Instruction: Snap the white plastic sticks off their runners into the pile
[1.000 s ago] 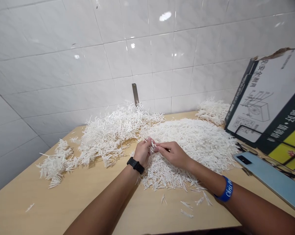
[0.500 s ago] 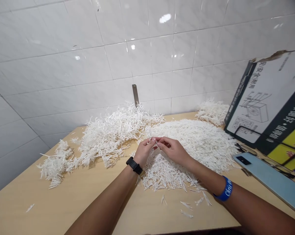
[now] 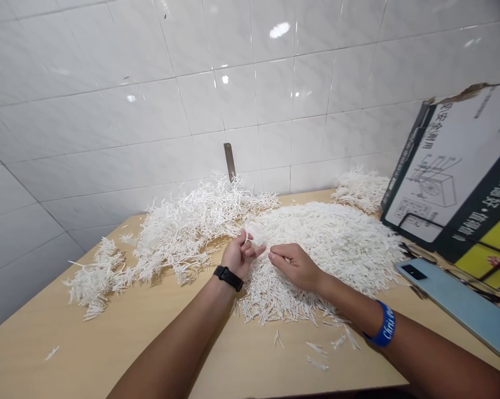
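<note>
My left hand [image 3: 238, 256], with a black watch on its wrist, is closed on a white branched piece [image 3: 253, 231] that sticks up past the thumb and fingers. Close beside it, my right hand [image 3: 297, 267] has its thumb and forefinger pinched together; whatever lies between them is too small to make out. Under and behind both hands spreads a pile of short, thin white pieces [image 3: 341, 244]. To the left lies a tangled heap of larger white branched pieces [image 3: 187, 221].
A flat metal strip [image 3: 230, 160] stands against the tiled wall behind the heap. At the right are a cardboard box [image 3: 444, 172], a light blue phone [image 3: 461, 310] and eyeglasses [image 3: 478, 288]. Another white heap [image 3: 361, 188] sits at the back. Loose bits dot the wooden table [image 3: 250, 366].
My hands have moved apart from their shared pinch. The left has turned and shifted slightly left with the branched piece; the right has drawn back a little to the right.
</note>
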`<state>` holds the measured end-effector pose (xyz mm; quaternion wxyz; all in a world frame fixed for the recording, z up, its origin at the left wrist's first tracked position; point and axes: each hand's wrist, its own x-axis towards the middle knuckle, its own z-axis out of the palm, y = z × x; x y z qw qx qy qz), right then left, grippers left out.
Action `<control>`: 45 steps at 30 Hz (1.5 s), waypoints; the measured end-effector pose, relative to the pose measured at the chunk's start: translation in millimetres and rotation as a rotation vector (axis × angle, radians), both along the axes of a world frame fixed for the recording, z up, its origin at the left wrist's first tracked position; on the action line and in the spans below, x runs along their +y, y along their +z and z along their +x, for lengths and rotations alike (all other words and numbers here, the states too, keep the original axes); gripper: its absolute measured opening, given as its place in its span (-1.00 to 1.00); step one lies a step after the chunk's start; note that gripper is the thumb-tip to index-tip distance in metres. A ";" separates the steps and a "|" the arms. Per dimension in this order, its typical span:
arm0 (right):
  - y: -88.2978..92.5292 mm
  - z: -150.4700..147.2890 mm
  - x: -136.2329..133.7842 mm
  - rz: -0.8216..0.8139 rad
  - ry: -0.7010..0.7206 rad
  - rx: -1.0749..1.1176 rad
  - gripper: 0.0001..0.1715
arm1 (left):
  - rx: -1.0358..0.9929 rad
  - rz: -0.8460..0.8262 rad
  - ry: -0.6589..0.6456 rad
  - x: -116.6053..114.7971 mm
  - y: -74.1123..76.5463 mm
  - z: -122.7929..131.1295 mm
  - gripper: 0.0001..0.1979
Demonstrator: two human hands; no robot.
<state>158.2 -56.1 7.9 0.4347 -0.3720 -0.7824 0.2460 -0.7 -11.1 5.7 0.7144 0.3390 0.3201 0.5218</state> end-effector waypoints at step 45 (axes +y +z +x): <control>6.8 10.1 12.1 -0.053 -0.232 -0.093 -0.56 | 0.399 0.241 -0.140 -3.4 -0.8 0.9 -0.62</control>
